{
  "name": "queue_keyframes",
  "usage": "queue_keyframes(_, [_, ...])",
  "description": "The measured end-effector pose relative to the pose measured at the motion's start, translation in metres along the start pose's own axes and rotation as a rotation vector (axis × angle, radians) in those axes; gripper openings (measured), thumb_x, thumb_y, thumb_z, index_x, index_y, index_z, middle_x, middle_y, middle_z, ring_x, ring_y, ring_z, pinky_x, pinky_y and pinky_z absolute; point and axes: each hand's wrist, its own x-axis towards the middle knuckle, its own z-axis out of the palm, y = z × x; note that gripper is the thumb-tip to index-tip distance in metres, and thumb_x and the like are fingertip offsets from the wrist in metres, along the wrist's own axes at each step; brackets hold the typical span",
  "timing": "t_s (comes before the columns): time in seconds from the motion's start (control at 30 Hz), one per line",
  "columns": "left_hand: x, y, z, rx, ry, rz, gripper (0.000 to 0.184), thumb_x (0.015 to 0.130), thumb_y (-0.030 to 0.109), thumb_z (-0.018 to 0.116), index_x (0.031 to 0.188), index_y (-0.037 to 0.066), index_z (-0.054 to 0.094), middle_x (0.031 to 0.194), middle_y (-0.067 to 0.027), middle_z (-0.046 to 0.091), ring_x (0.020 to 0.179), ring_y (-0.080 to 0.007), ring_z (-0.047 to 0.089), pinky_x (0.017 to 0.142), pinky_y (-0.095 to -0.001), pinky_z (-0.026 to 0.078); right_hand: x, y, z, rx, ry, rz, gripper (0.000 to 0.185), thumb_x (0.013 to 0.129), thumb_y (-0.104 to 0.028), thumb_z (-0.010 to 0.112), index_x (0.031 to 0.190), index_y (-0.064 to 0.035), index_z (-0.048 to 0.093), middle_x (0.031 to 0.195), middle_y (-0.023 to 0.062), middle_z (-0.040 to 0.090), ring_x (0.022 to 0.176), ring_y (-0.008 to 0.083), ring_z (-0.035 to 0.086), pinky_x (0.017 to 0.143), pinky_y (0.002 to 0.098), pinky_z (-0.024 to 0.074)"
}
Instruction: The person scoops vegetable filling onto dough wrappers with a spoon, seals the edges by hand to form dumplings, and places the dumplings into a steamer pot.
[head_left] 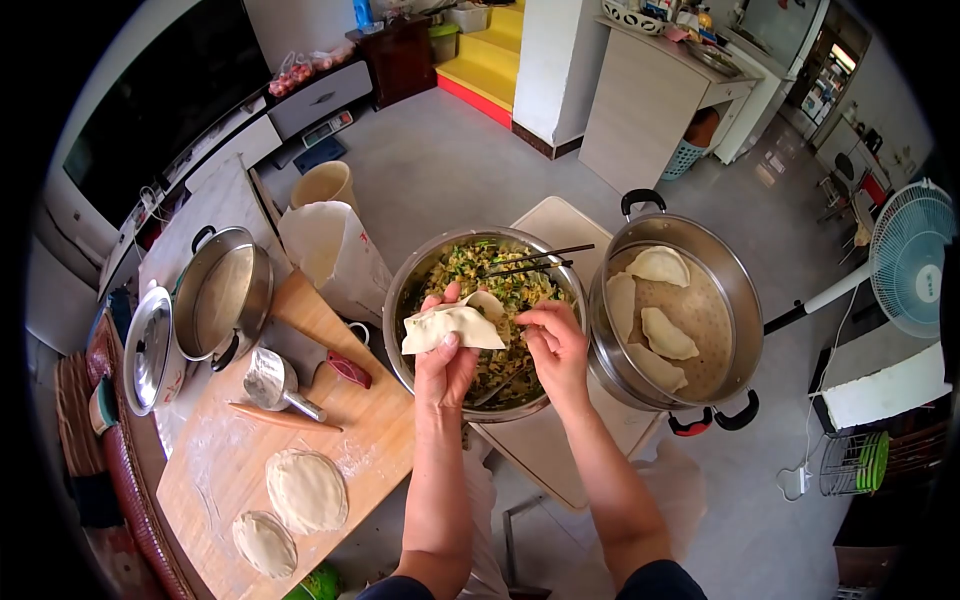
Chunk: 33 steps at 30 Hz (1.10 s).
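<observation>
My left hand (445,375) holds a large half-moon dumpling (455,328) over the steel bowl, thumb in front and fingers behind. A flap of its dough stands up at the right end. Just right of the dumpling, my right hand (556,350) has its thumb and fingertips drawn together; whether a bit of filling is between them I cannot make out. Beneath both hands is the steel bowl (398,362), with chopped green and yellow filling (470,255) in it. A pair of dark chopsticks (540,262) lies across its far right rim.
To the right, a steamer pot (752,330) contains several dumplings (668,334). On the left, a wooden board (375,455) bears two stacks of dough wrappers (306,490), a rolling pin (285,417) and a flour scoop (270,380). Behind it stands another steamer tier (262,290). A fan (908,260) is far right.
</observation>
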Motion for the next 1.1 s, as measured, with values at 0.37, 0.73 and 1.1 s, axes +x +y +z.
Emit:
queue_keyframes(0.37, [0.0, -0.004, -0.001, -0.029, 0.004, -0.001, 0.054, 0.078, -0.007, 0.072, 0.124, 0.013, 0.052, 0.137, -0.0079, 0.054, 0.132, -0.0301, 0.048, 0.109, -0.0482, 0.046, 0.013, -0.023, 0.001, -0.319, 0.082, -0.236, 0.027, 0.079, 0.014, 0.059, 0.094, -0.0045, 0.071, 0.104, 0.008, 0.057, 0.094, 0.0232, 0.059, 0.079, 0.033, 0.0482])
queue_keyframes(0.73, [-0.001, -0.003, -0.003, -0.08, 0.012, 0.012, 0.054, 0.08, -0.007, 0.07, 0.126, 0.012, 0.049, 0.139, -0.0072, 0.054, 0.134, -0.0305, 0.046, 0.109, -0.049, 0.045, -0.009, -0.005, -0.005, -0.37, -0.087, -0.015, 0.015, 0.074, 0.001, 0.075, 0.087, -0.0031, 0.069, 0.107, 0.0083, 0.061, 0.092, 0.0225, 0.063, 0.079, 0.0306, 0.051])
queue_keyframes(1.1, [0.001, -0.007, -0.006, -0.077, 0.025, 0.007, 0.055, 0.08, -0.007, 0.071, 0.128, 0.013, 0.05, 0.139, -0.0074, 0.053, 0.133, -0.0298, 0.047, 0.109, -0.0483, 0.045, -0.001, -0.019, 0.007, -0.298, -0.034, -0.289, 0.02, 0.08, 0.012, 0.06, 0.095, 0.0001, 0.068, 0.1, 0.009, 0.056, 0.089, 0.0198, 0.059, 0.075, 0.0289, 0.048])
